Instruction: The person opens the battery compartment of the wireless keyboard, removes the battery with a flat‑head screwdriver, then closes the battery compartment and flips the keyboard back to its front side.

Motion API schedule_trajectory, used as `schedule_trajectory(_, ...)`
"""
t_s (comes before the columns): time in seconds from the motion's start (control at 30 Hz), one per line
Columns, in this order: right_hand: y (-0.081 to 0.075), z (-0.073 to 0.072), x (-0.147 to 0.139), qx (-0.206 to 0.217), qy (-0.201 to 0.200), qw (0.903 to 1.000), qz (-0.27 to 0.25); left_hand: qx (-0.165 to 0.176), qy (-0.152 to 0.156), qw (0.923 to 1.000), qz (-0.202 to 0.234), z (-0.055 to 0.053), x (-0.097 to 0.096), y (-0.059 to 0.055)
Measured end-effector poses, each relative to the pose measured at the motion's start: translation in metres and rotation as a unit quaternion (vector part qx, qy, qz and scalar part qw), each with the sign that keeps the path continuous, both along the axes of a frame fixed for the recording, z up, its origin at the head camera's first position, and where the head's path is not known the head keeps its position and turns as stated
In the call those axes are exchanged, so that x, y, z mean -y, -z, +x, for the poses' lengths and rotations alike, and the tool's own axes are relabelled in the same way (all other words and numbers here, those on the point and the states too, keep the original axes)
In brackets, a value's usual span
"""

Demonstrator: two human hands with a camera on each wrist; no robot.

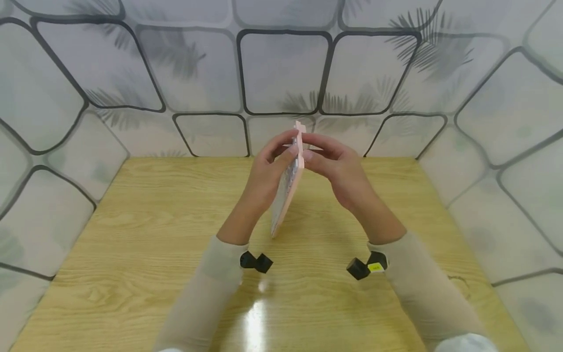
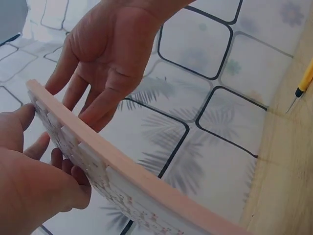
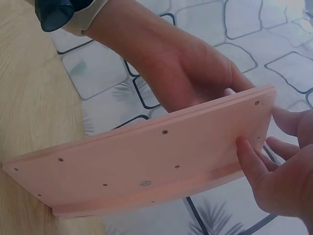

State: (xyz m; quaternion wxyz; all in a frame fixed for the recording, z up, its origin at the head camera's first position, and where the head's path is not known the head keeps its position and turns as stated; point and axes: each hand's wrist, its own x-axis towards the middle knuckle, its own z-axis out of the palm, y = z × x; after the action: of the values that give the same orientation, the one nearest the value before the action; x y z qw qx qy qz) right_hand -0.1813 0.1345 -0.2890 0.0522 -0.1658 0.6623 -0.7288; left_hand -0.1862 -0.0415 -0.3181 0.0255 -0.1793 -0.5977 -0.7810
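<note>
A pink keyboard (image 1: 288, 183) stands on its narrow end, tilted, its lower end close to or on the table. My left hand (image 1: 264, 178) grips its upper end from the left, with the thumb on the side with the white keys (image 2: 117, 181). From the right, my right hand (image 1: 345, 171) holds the same end between thumb and fingers. In the right wrist view, the keyboard's smooth back (image 3: 132, 161) shows several small screws, and the right hand's fingertips (image 3: 243, 146) touch it. Parts of the left hand's fingers are hidden behind the keyboard.
A screwdriver (image 2: 304, 84) with a yellow handle and thin metal shaft lies on the wooden table (image 1: 145, 234). Behind the table and at both sides rises a pale wall covering (image 1: 286, 73) with dark rounded outlines and leaf prints.
</note>
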Motion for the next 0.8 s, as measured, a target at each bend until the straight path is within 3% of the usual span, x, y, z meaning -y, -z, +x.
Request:
schedule_trajectory(0.33, 0.017, -0.001, 0.025, 0.020, -0.041, 0.9987, -0.021, 0.007, 0.003, 0.9976, -0.068, 0.008, 0.039, -0.015)
schedule_trajectory(0.53, 0.030, -0.001, 0.039, 0.024, -0.074, 0.9968, -0.015, 0.025, 0.011, 0.9951, -0.095, 0.011, 0.064, -0.021)
schedule_trajectory(0.8, 0.056, -0.004, 0.051, 0.070, -0.088, 0.9935, 0.017, 0.070, 0.011, 0.9874, -0.142, 0.013, 0.090, -0.030)
